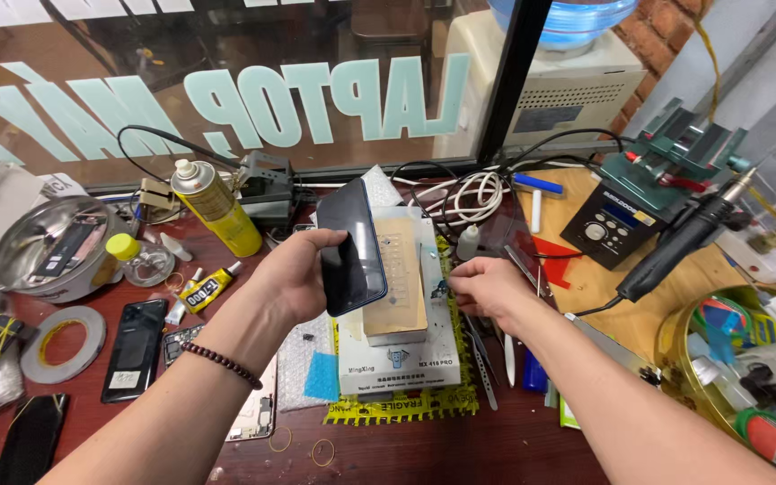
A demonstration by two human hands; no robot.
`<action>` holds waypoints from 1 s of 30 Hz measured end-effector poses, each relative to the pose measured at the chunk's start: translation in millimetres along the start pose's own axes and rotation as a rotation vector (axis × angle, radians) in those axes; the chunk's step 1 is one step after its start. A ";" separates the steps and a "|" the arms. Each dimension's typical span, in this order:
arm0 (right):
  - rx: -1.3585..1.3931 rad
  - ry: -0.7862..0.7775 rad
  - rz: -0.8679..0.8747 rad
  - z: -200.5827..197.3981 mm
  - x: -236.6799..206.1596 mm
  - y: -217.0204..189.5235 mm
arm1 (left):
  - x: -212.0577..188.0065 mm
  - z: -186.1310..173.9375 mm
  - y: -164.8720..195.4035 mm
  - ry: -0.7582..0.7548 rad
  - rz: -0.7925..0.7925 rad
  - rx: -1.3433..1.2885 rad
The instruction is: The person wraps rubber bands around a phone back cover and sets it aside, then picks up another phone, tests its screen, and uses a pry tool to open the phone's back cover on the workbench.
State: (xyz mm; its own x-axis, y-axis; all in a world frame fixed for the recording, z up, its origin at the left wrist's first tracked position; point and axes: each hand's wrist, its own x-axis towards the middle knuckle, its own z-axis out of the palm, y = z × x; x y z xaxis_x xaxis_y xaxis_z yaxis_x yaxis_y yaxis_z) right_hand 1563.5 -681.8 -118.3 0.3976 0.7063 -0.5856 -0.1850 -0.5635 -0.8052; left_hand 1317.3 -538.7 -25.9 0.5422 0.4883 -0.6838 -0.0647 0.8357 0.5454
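Note:
My left hand (303,274) grips a dark smartphone (350,244), holding it upright and tilted above the workbench, its glass facing right. Under it sits a white box-shaped machine (401,355) with a tan pad (399,278) on top. My right hand (487,286) rests at the machine's right edge, fingers curled together near the pad, and whether it pinches something small is unclear. A bead bracelet (222,362) circles my left wrist.
A yellow spray can (217,208), a glue tube (208,289), a tape roll (63,343), a metal bowl (47,247) and a second phone (135,348) lie left. Tweezers (482,373) lie right of the machine. A soldering station (612,229), its handpiece (680,242) and a cluttered bowl (747,377) stand right.

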 end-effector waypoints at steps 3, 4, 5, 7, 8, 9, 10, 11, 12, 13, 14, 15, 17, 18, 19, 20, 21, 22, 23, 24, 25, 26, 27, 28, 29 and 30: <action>-0.170 0.025 -0.089 18.8 -1.3 -0.6 | -3.2 -8.7 -2.6 0.040 0.026 0.004; -0.247 0.072 -0.130 20.0 -3.2 -2.4 | -4.0 -10.3 -1.9 0.037 0.036 0.004; -0.324 0.114 -0.172 21.1 -6.5 -4.2 | -6.1 -12.2 -2.4 0.067 0.074 0.021; -0.339 0.184 -0.259 21.7 -9.5 -14.8 | -12.7 -16.8 -1.1 0.132 0.158 0.050; -0.348 0.230 -0.300 19.9 -11.6 -20.9 | -14.9 -17.3 0.5 0.132 0.166 0.042; -0.348 0.193 -0.286 20.2 -14.7 -25.2 | -19.1 -19.1 0.6 0.133 0.173 0.032; -0.348 0.150 -0.274 25.5 -15.3 -30.3 | -23.4 -21.3 1.7 0.138 0.184 0.020; -0.346 0.103 -0.267 33.8 -14.4 -35.5 | -27.9 -24.1 3.3 0.148 0.182 0.007; -0.402 0.134 -0.313 40.8 -14.3 -39.0 | -30.1 -24.9 4.3 0.151 0.179 -0.005; -0.460 0.169 -0.352 47.9 -15.9 -39.3 | -32.1 -25.7 4.2 0.151 0.168 -0.017; -0.518 0.204 -0.388 51.8 -17.5 -38.5 | -33.5 -26.4 3.8 0.136 0.170 -0.020; -0.526 0.213 -0.385 53.8 -18.5 -37.9 | -34.8 -27.2 3.2 0.123 0.173 -0.023; -0.538 0.225 -0.390 56.7 -17.7 -37.8 | -37.6 -29.5 4.9 0.103 0.189 -0.022; -0.473 0.196 -0.371 55.3 -17.5 -36.8 | -38.6 -29.9 4.7 0.090 0.190 -0.017; -0.411 0.175 -0.348 51.5 -17.8 -35.9 | -38.6 -28.9 3.2 0.071 0.185 -0.013; -0.347 0.154 -0.326 47.4 -17.5 -35.2 | -38.4 -27.4 1.9 0.049 0.198 0.006; -0.310 0.106 -0.312 44.3 -18.2 -33.5 | -40.4 -27.2 0.7 0.033 0.217 0.025; -0.274 0.058 -0.298 41.4 -18.7 -31.9 | -41.7 -26.2 -0.3 0.017 0.237 0.043; -0.237 0.014 -0.284 40.5 -18.6 -30.9 | -43.4 -25.1 -1.1 0.023 0.244 0.058; -0.235 0.069 -0.282 41.0 -17.8 -30.4 | -44.9 -23.5 -2.4 0.026 0.248 0.076; -0.234 0.130 -0.281 42.9 -17.1 -30.5 | -45.1 -20.4 -3.8 0.022 0.251 0.095; -0.229 0.183 -0.282 46.4 -15.2 -31.5 | -45.3 -17.4 -4.4 0.014 0.257 0.104; -0.277 0.208 -0.291 50.4 -13.0 -33.5 | -46.3 -15.4 -4.9 0.011 0.265 0.114; -0.327 0.237 -0.301 54.1 -9.9 -37.0 | -45.9 -12.3 -5.3 0.003 0.271 0.123; -0.378 0.268 -0.312 55.9 -8.6 -39.6 | -46.0 -9.6 -6.4 -0.006 0.285 0.124; -0.371 0.277 -0.304 56.6 -7.6 -42.1 | -46.2 -7.3 -7.0 -0.013 0.299 0.125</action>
State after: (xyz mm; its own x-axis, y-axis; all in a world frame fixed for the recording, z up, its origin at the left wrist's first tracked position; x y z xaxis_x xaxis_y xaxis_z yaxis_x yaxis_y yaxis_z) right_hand 1517.4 -639.1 -85.2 0.6143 0.7500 -0.2452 0.2841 -0.5001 -0.8180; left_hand 1286.6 -565.3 -1.7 0.5254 0.7038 -0.4780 -0.1205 0.6177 0.7771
